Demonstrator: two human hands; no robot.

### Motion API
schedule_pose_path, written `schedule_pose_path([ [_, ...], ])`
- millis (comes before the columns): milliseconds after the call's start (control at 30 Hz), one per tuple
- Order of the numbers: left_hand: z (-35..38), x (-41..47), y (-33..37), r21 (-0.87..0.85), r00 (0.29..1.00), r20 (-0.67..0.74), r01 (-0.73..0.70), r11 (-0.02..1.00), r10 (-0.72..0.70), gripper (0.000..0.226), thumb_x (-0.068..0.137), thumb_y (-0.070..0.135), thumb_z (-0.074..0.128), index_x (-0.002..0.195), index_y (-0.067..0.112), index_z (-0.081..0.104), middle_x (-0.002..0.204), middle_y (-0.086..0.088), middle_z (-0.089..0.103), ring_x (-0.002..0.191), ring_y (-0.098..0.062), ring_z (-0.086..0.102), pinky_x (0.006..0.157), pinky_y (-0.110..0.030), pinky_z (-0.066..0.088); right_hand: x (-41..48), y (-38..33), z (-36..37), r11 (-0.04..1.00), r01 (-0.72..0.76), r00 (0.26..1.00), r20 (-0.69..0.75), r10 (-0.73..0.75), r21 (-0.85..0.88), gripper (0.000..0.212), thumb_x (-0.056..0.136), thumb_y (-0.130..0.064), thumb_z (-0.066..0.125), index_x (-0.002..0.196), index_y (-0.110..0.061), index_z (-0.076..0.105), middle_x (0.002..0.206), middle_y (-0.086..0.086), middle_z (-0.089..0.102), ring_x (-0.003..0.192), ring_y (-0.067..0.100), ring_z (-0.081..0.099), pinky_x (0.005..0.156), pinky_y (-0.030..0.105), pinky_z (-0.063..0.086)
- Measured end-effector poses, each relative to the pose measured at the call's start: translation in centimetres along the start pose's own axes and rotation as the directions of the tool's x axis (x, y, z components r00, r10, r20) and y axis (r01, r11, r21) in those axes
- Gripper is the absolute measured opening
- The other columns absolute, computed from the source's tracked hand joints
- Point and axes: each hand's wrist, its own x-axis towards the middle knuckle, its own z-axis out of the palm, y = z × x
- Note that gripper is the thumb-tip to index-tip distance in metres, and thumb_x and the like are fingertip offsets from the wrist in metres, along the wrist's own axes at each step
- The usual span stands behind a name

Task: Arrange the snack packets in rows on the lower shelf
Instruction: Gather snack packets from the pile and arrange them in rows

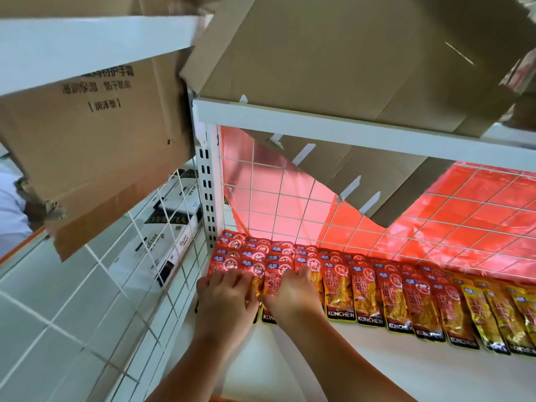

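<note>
Red and orange snack packets [365,291] lie in overlapping rows along the back of the white lower shelf [333,369], with yellow packets [490,317] at the right end. My left hand [224,300] lies flat on the leftmost front packets, fingers spread and pointing to the back. Beside it, my right hand [293,294] presses down on the neighbouring packets [271,285], its fingers also straight. Both hands cover the lower halves of those packets.
A white wire grid [377,216] backs the shelf, red plastic sheet behind it. Flattened cardboard [348,68] rests on the upper shelf rail [319,123] overhead. A brown carton [95,134] hangs at the left, and dark boxes [171,227] stand behind the left side grid.
</note>
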Motion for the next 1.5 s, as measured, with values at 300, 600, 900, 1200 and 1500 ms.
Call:
schedule_pose_path([
  [300,0.3,0.0,-0.2,-0.007,1.000,0.013,-0.005,1.000,0.005,0.018,0.087,0.034,0.069,0.100,0.021,0.073,0.094,0.001,0.068,0.089,-0.027,0.062,0.082,-0.043,0.046,0.0,0.3,-0.4,1.000,0.015,0.999,0.032,-0.015,0.010,0.047,0.091,-0.038,0.067,0.128,-0.015,0.047,0.139,0.010,0.030,0.105,0.028,0.061,0.083,0.032,0.046],
  [600,0.4,-0.1,-0.2,0.026,0.999,0.035,-0.027,0.999,0.026,0.020,0.092,0.034,0.062,0.104,0.020,0.070,0.096,-0.002,0.066,0.088,-0.028,0.063,0.083,-0.044,0.048,-0.6,0.8,-0.5,0.998,0.057,0.998,-0.017,-0.056,0.000,0.051,0.089,-0.044,0.066,0.129,-0.019,0.048,0.133,0.007,0.036,0.111,0.031,0.058,0.093,0.039,0.052],
  [900,-0.3,-0.1,-0.1,0.041,0.998,0.059,0.012,0.999,-0.014,0.031,0.091,0.036,0.055,0.112,0.021,0.071,0.104,-0.002,0.069,0.094,-0.027,0.064,0.083,-0.044,0.045,-2.7,2.9,-1.7,0.979,0.205,0.972,-0.122,-0.202,0.009,0.048,0.088,-0.041,0.070,0.126,-0.015,0.056,0.123,0.006,0.048,0.100,0.026,0.063,0.088,0.030,0.054],
  [1200,-1.8,2.5,7.5,-0.072,0.995,-0.075,-0.063,0.995,0.058,0.035,0.086,0.035,0.058,0.115,0.021,0.073,0.107,-0.002,0.067,0.098,-0.030,0.061,0.089,-0.050,0.039,-4.6,7.0,-6.5,0.975,0.219,0.940,-0.276,-0.201,0.035,0.048,0.088,-0.040,0.066,0.132,-0.024,0.051,0.124,0.003,0.052,0.115,0.025,0.053,0.092,0.036,0.048],
  [1500,-5.4,3.4,22.9,-0.258,0.958,-0.026,-0.281,0.924,0.284,0.044,0.093,0.043,0.053,0.131,0.025,0.064,0.128,0.003,0.064,0.121,-0.026,0.058,0.094,-0.047,0.042,-11.3,18.7,-13.3,0.980,0.201,0.835,-0.525,-0.166,0.009,0.050,0.084,-0.049,0.052,0.127,-0.024,0.058,0.129,0.001,0.052,0.118,0.028,0.051,0.097,0.040,0.047],
])
